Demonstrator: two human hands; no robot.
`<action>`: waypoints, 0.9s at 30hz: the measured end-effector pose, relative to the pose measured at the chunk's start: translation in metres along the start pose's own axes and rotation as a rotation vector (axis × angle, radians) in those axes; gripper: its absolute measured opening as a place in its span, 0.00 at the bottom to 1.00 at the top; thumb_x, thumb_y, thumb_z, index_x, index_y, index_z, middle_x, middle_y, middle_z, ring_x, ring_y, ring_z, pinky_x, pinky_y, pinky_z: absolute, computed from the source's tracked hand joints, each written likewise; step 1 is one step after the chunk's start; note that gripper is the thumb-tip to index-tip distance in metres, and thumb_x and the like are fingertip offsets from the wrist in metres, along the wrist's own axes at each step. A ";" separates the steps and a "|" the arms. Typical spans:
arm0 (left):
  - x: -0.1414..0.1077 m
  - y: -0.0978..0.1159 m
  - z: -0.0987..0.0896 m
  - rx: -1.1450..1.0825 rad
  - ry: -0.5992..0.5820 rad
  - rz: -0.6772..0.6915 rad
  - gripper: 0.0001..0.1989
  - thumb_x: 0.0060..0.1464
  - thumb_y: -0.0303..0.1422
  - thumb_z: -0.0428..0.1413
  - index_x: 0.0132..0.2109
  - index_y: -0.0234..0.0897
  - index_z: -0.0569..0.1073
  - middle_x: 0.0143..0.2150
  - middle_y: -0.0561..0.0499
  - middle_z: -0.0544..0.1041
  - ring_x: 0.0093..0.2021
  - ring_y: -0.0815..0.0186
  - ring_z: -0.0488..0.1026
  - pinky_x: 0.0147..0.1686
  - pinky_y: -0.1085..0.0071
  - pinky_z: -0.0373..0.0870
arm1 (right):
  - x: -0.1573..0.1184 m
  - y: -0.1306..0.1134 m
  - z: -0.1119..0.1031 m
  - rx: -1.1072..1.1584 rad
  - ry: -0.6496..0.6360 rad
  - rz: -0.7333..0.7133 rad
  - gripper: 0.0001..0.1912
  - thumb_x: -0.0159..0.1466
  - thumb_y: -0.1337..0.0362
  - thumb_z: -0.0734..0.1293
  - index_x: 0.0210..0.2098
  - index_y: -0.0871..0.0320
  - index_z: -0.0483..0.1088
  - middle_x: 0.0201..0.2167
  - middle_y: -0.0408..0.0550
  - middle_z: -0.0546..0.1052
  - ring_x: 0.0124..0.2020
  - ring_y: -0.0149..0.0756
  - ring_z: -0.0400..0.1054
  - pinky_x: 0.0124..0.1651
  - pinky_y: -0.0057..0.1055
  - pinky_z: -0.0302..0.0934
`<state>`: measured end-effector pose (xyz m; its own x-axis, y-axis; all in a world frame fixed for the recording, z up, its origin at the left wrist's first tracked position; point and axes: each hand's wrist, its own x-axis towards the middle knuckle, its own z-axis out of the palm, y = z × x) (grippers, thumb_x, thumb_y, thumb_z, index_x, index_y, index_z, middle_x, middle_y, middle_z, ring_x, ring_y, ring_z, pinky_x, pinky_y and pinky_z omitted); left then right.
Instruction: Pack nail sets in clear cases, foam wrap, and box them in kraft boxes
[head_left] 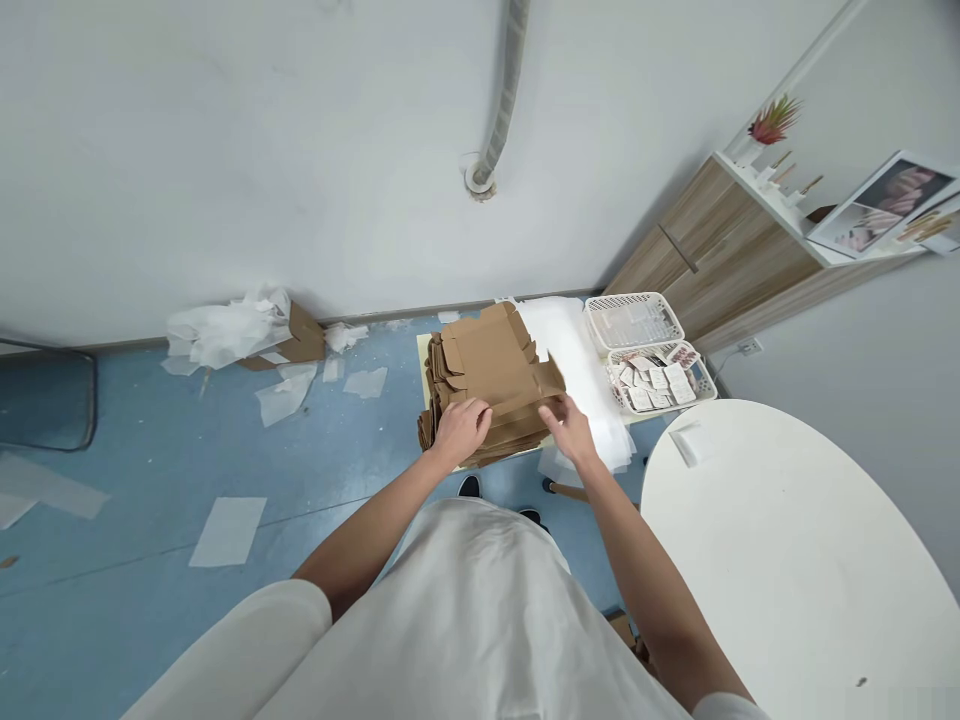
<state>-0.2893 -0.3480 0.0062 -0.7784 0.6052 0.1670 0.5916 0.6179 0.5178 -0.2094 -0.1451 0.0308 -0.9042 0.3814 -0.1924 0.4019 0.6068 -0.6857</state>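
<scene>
Flattened brown cardboard boxes lie stacked on a low table, and the top cardboard box (491,350) has its flaps partly raised toward me. My left hand (463,430) is closed at the near left edge of this box, fingers curled on the cardboard. At the near right corner, my right hand (570,428) pinches the box's edge beside a raised, slightly blurred flap. Both hands are over the stack. To the right of the stack lies a pile of thin white sheets (574,350).
Two white plastic baskets stand right of the sheets; the nearer basket (711,392) holds small printed cards. A round white table (795,540) is at my right, a wood-fronted cabinet (720,240) behind it. Scrap paper (229,532) and an open carton (304,335) are on the blue floor.
</scene>
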 end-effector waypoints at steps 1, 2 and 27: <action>-0.002 -0.001 0.000 -0.014 0.011 0.013 0.12 0.58 0.32 0.43 0.34 0.37 0.69 0.31 0.50 0.73 0.32 0.66 0.69 0.36 0.69 0.61 | 0.004 -0.004 -0.005 0.058 0.046 0.029 0.36 0.58 0.43 0.57 0.58 0.59 0.53 0.46 0.54 0.73 0.42 0.40 0.69 0.43 0.34 0.61; -0.004 -0.001 0.000 -0.025 0.016 0.022 0.12 0.57 0.32 0.43 0.34 0.37 0.69 0.31 0.50 0.73 0.32 0.67 0.69 0.36 0.69 0.61 | 0.008 -0.008 -0.009 0.098 0.067 0.049 0.37 0.58 0.43 0.56 0.59 0.59 0.50 0.46 0.54 0.72 0.42 0.39 0.70 0.43 0.35 0.61; 0.005 0.015 0.025 -0.482 0.009 -0.371 0.42 0.48 0.47 0.54 0.62 0.34 0.42 0.62 0.36 0.52 0.59 0.55 0.57 0.55 0.59 0.56 | -0.011 0.001 -0.054 0.450 0.408 -0.060 0.29 0.57 0.57 0.60 0.57 0.56 0.52 0.54 0.50 0.63 0.51 0.37 0.61 0.51 0.38 0.57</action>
<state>-0.2794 -0.3235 -0.0062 -0.9173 0.3877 -0.0912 0.1207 0.4888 0.8640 -0.1910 -0.1112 0.0706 -0.7589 0.6464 0.0794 0.1706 0.3150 -0.9336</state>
